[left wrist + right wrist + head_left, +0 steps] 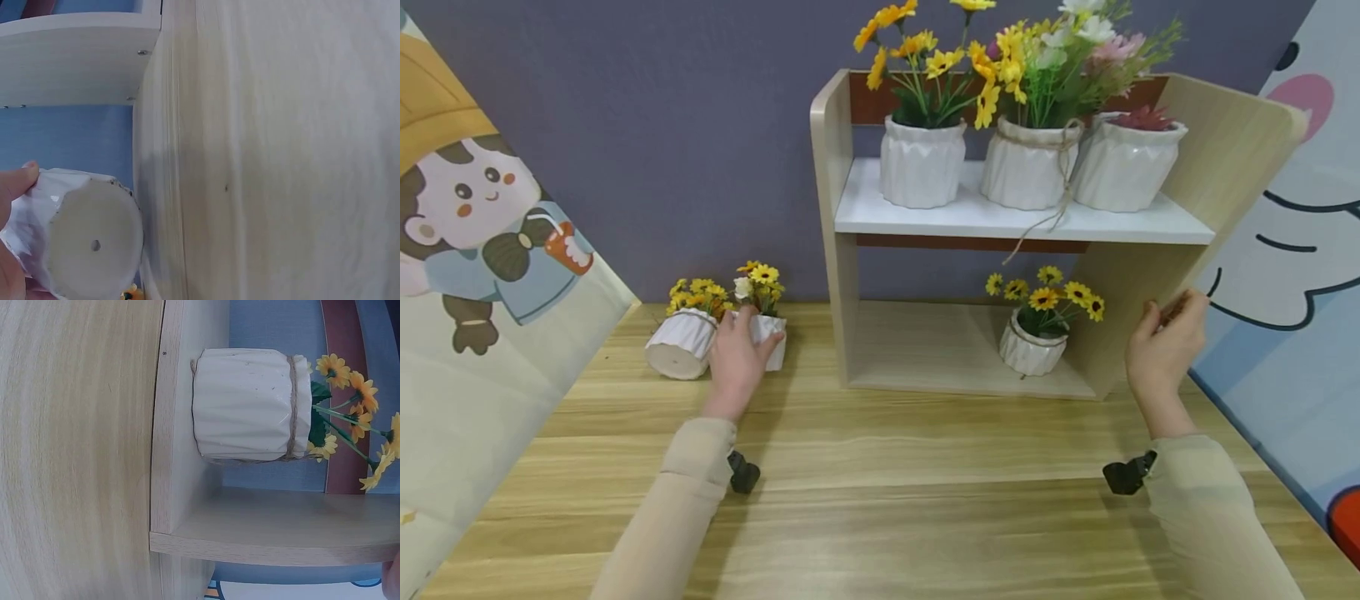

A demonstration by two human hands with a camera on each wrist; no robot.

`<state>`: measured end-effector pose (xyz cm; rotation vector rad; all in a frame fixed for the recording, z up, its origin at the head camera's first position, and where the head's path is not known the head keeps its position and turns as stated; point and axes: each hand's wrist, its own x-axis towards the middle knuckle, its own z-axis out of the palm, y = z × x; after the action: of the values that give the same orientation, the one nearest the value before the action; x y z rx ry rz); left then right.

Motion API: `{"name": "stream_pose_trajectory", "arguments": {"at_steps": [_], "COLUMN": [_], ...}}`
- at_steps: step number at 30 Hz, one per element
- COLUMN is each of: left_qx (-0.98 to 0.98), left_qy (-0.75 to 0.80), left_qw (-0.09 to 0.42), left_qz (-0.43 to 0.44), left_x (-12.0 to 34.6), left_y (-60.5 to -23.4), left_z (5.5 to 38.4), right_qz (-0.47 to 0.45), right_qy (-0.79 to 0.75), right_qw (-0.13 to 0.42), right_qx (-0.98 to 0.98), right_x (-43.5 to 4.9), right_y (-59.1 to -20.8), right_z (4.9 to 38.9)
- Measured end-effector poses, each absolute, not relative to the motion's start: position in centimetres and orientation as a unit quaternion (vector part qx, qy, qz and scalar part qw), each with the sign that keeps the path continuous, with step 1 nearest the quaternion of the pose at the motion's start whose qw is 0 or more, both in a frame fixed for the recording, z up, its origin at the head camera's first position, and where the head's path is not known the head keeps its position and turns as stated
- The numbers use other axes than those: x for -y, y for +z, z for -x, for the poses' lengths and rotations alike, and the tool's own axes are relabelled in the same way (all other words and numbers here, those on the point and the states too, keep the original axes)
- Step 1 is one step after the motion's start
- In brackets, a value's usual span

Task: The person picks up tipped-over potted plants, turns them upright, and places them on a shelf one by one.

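Observation:
My left hand [739, 357] grips a white pleated flowerpot [777, 357] with yellow and white flowers, at the left of the tabletop. In the left wrist view the pot's round base [94, 237], with a small hole, faces the camera; my thumb lies along its side. Beside it a second white pot [679, 343] with yellow flowers leans over, its base toward me. My right hand [1168, 346] is at the right side panel of a two-tier wooden shelf [1247, 137], fingers loosely bent. A fingertip [392, 578] shows right at the panel's edge in the right wrist view.
On the white upper board [917, 218] stand a pot with yellow-orange daisies [922, 162], one with mixed flowers [1026, 171] and trailing twine, and a tilted pot with a red succulent [1127, 167]. A pot of small sunflowers [1032, 346] stands on the lower level.

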<state>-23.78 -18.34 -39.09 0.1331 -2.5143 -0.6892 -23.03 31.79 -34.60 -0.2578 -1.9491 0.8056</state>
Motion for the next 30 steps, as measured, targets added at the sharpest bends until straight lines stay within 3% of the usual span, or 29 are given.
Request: {"name": "stream_pose_trajectory", "arguments": {"at_steps": [10,22,30], "left_qx": [0.896,0.867,0.847], "left_qy": [-0.321,-0.420,-0.461], "left_qw": [0.301,0.240,0.231], "left_qz": [-0.053,-0.122,-0.131], "left_x": [17.9,18.2,17.8], "left_y": [-40.1,-41.4,-41.9], "left_z": [23.3,22.9,23.1], "right_qz": [0.108,0.117,0.126], "right_qy": [0.330,0.335,0.341], "right_qw": [0.483,0.482,0.482], "right_qx": [0.804,0.801,0.797], "right_x": [-31.7,-31.6,-31.6], "right_y": [-34.7,-34.7,-34.6], "right_z": [23.0,23.1,23.1]}}
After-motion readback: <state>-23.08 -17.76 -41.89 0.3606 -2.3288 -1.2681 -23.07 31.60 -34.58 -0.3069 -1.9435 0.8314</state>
